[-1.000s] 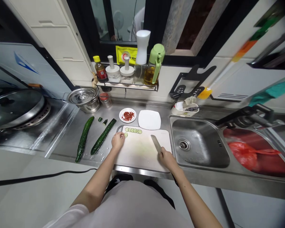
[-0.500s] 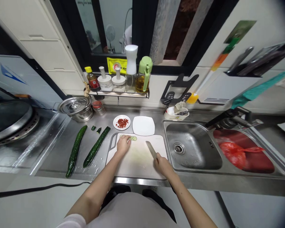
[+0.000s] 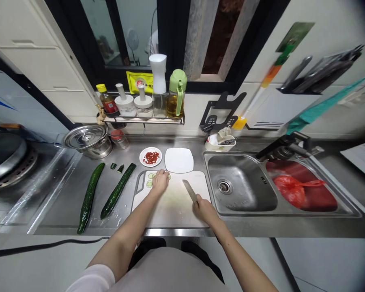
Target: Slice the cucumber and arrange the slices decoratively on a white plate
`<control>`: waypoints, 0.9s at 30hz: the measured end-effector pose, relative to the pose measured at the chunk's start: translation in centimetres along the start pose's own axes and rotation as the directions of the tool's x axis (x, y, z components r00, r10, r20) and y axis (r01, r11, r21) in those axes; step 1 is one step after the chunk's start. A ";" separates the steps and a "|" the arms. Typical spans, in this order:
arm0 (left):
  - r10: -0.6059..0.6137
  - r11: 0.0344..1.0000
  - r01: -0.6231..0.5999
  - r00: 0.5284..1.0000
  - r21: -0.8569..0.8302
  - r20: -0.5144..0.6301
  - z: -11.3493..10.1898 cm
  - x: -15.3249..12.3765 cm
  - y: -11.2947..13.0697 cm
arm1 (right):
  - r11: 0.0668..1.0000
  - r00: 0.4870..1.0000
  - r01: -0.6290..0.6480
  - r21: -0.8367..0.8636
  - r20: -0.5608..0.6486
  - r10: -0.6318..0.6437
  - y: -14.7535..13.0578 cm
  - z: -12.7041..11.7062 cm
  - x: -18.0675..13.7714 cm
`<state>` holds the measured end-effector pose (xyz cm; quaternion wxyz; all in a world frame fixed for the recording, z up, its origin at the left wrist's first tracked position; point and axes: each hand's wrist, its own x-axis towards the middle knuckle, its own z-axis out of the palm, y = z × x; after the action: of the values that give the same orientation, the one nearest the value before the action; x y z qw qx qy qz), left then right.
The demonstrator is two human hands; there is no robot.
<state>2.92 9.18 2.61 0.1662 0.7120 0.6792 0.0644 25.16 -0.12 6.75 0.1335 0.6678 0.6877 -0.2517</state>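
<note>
A white cutting board (image 3: 176, 205) lies on the steel counter in front of me. My left hand (image 3: 160, 181) rests at the board's far left corner, fingers curled down over a row of cucumber slices (image 3: 149, 181); a few slices show beside it. My right hand (image 3: 204, 211) grips the handle of a knife (image 3: 190, 190), whose blade points away from me and lies low over the board. Two whole cucumbers (image 3: 117, 196) (image 3: 88, 197) lie left of the board, with two small cut ends (image 3: 117, 167) behind them.
Behind the board stand a small plate of red chilli (image 3: 150, 157) and an empty white square plate (image 3: 179, 159). A lidded steel pot (image 3: 86, 140) is at the back left, a condiment shelf (image 3: 142, 117) above. The sink (image 3: 240, 190) lies right, with a red bag (image 3: 287, 190) in its far basin.
My left hand moved from the loose slice at the board's left edge up onto the row of slices and now covers most of them. The knife hand stayed in place. My head shifted right.
</note>
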 end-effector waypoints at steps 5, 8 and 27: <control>-0.021 0.996 0.016 0.999 -0.087 -0.046 -0.4 -0.2 0.3 | 1.000 1.000 0.012 0.010 0.004 -0.012 0.1 0.0 0.1; -0.091 0.970 0.077 0.995 -0.232 -0.050 -0.5 -0.6 0.4 | 1.000 1.000 0.020 0.014 0.012 -0.020 0.1 -0.1 0.1; -0.204 0.909 0.188 0.979 -0.373 -0.005 2.0 -4.7 -2.9 | 0.994 0.996 0.082 -0.076 0.029 -0.080 -1.4 -0.8 -1.4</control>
<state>0.44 4.27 0.44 0.2884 0.5944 0.7263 0.1899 23.99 -0.88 8.36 0.1579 0.6302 0.7217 -0.2388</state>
